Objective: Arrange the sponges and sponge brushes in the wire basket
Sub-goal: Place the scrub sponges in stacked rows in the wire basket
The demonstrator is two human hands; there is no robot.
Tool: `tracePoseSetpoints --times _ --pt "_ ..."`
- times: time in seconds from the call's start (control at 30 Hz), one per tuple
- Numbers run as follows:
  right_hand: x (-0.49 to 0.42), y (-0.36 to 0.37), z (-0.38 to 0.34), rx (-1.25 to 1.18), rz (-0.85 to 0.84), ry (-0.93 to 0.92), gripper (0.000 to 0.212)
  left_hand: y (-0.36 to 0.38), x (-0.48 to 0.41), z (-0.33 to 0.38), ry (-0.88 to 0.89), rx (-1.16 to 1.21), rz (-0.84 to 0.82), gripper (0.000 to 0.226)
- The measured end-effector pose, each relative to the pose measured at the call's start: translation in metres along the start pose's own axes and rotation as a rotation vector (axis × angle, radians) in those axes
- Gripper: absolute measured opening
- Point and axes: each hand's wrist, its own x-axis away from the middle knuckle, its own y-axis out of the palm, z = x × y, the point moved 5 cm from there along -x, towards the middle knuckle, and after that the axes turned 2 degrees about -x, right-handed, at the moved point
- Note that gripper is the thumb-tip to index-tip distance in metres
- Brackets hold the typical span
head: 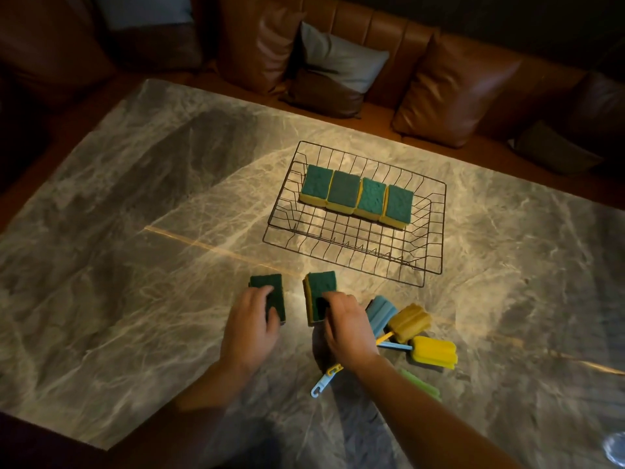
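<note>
A black wire basket (351, 252) stands on the marble table, with several green-topped yellow sponges (356, 196) in a row along its far side. In front of the basket my left hand (252, 328) grips one green sponge (270, 287) and my right hand (348, 328) grips another green and yellow sponge (319, 289); both sponges rest on the table. Right of my right hand lies a cluster of sponge brushes: a blue one (380, 311), an orange one (409, 321), a yellow one (434, 352) and a green one (421, 384). A blue hooked handle (323, 384) pokes out under my right wrist.
The grey marble table (135, 231) spreads wide to the left and right. A brown leather sofa (456, 86) with a grey cushion (341, 57) lines the far edge. A glass object (614, 448) sits at the bottom right corner.
</note>
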Motion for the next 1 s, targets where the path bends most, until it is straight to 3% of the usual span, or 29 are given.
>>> tracePoseSetpoints --times 0.1,0.17,0.27,0.43,0.57,0.77,1.0 --pt "-0.012 -0.009 0.011 0.037 0.137 0.17 0.027 -0.007 -0.01 -0.021 -0.239 -0.011 0.008 0.048" --pt "-0.019 -0.006 0.016 0.108 0.071 0.269 0.032 -0.001 -0.012 -0.031 -0.351 -0.019 -0.094 0.047" --pt "-0.022 0.004 0.017 0.271 -0.102 0.277 0.035 0.012 -0.01 -0.035 -0.361 0.01 -0.195 0.038" --pt "-0.021 0.013 0.018 0.126 -0.126 0.267 0.028 0.016 -0.011 -0.036 -0.397 0.222 -0.119 0.026" --pt "-0.014 0.001 0.017 -0.053 -0.048 0.225 0.032 0.0 -0.014 -0.029 -0.354 0.29 -0.046 0.025" --pt "-0.023 -0.056 0.014 -0.156 0.207 0.132 0.032 -0.035 -0.058 0.008 -0.257 0.372 0.084 0.025" --pt "-0.088 -0.113 0.039 -0.213 0.404 0.266 0.03 -0.035 -0.173 0.07 -0.115 0.277 0.078 0.028"
